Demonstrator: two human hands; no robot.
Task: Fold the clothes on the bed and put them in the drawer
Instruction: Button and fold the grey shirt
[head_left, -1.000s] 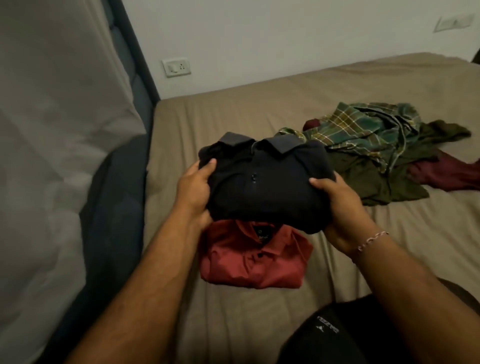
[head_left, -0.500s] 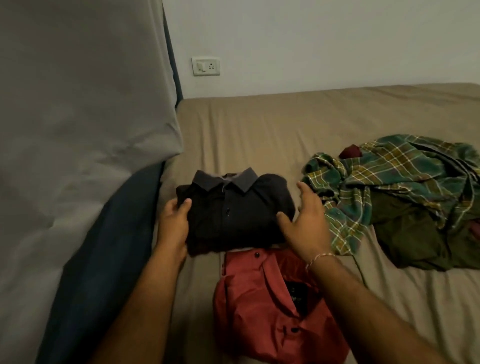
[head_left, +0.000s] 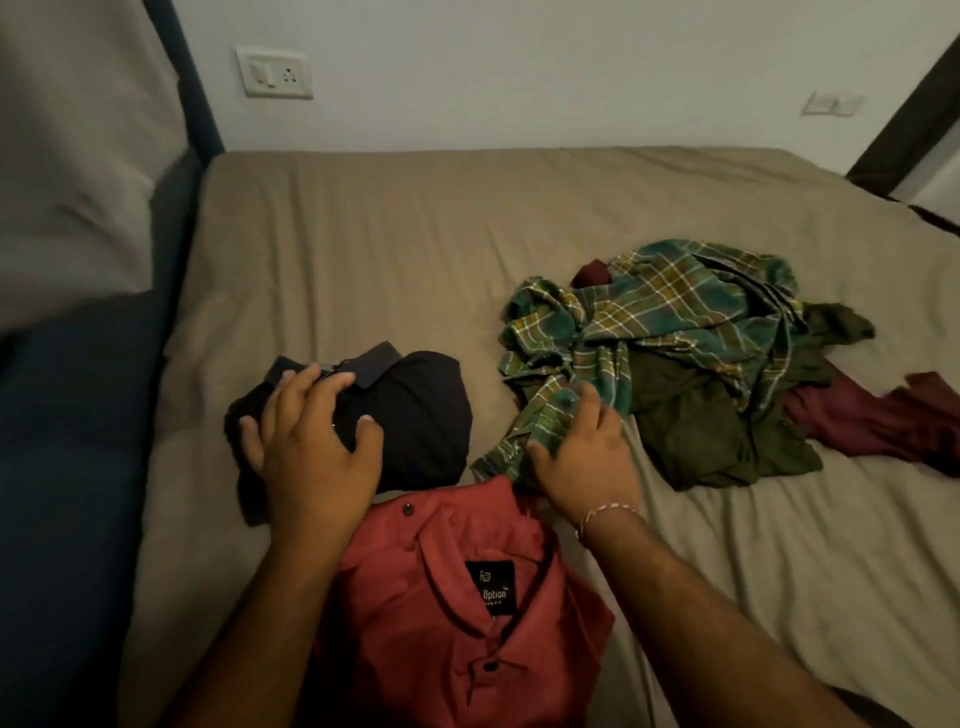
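A folded black shirt (head_left: 415, 415) with a grey collar is lying on the bed (head_left: 363, 234) toward its left edge. The left hand (head_left: 311, 441) is resting on it, fingers spread and lightly bent, gripping nothing. Just nearer, touching it, a folded red shirt (head_left: 441, 623) is showing a black neck label reading "Option". The right hand (head_left: 582, 457) is pinching an edge of the crumpled green plaid shirt (head_left: 665, 301). That shirt is lying over an olive garment (head_left: 701, 431), with a maroon garment (head_left: 883, 421) trailing to the right.
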